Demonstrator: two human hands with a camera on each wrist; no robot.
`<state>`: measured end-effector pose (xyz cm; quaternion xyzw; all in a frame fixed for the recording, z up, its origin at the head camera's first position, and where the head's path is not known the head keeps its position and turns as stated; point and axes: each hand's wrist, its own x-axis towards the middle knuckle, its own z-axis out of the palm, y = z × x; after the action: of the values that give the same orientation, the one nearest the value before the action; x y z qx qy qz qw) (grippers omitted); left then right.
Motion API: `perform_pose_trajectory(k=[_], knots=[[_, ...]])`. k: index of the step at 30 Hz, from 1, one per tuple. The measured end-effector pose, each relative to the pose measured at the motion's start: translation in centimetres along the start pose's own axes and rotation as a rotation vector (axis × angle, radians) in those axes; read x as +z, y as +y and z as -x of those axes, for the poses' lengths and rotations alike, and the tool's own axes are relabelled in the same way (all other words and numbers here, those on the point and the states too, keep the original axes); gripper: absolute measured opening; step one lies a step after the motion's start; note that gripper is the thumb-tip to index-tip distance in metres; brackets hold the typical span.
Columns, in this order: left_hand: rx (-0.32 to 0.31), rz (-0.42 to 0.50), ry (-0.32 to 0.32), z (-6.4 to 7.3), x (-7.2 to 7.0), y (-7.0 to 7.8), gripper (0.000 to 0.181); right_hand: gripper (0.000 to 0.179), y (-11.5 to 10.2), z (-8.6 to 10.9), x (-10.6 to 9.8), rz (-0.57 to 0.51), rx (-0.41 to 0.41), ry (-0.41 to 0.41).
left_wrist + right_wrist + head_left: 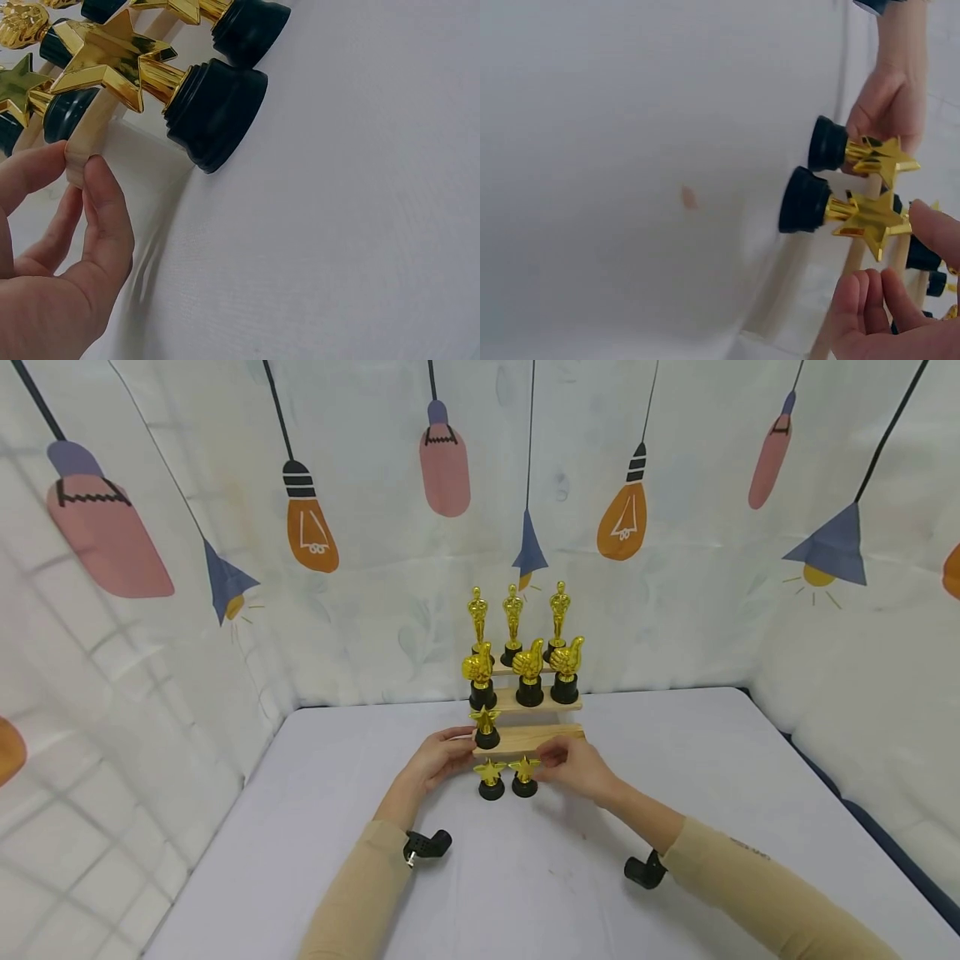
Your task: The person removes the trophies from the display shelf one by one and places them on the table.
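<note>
Head view shows a shiny gold star trophy with a round black base (525,788) on the white tabletop (525,885), before a stepped pale-wood rack (525,741). The left hand (442,758) pinches the rack's end; the right hand (576,767) has fingers parted around the star, contact unclear. Ideally, steady the rack and grip squarely, missing the matching gold star trophy (491,789).

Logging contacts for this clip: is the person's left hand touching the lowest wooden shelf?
Touching: the left wrist view shows the left hand pinching the end of the lowest wooden shelf, with no gap between skin and wood.
</note>
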<state>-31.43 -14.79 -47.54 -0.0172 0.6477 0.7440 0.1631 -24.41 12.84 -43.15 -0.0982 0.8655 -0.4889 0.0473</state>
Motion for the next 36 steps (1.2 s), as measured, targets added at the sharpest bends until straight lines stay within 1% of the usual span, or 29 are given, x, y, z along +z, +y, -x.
perform_pose_trajectory(k=[4,10,14,18,20,24,33,36], knots=[[-0.003,0.006,0.007,0.1,0.1,0.1,0.050,0.039,-0.6,-0.6,-0.4,-0.021,-0.037,0.002],[0.003,0.005,0.015,0.2,0.3,0.3,0.048,0.043,-1.4,-1.7,-0.7,-0.074,0.006,-0.020],[0.009,0.002,0.007,0.3,0.3,0.3,0.049,0.042,-1.6,-2.5,-0.7,-0.106,0.034,-0.020],[0.007,-0.009,0.009,0.3,0.3,0.3,0.049,0.039,-1.6,-3.2,-0.4,-0.140,0.039,-0.027],[0.005,-0.011,0.012,0.4,0.3,0.3,0.050,0.039,-1.6,-3.5,-0.3,-0.161,0.027,-0.035],[0.000,-0.010,0.015,0.4,0.4,0.4,0.050,0.039,-2.0,-3.9,-0.1,-0.190,0.027,-0.038],[0.021,-0.011,-0.017,0.5,0.1,0.3,0.049,0.039,-2.4,-5.1,0.7,-0.186,0.066,-0.022],[0.028,-0.010,-0.029,0.6,0.0,0.2,0.049,0.039,-2.5,-5.3,1.0,-0.157,0.079,-0.016]])
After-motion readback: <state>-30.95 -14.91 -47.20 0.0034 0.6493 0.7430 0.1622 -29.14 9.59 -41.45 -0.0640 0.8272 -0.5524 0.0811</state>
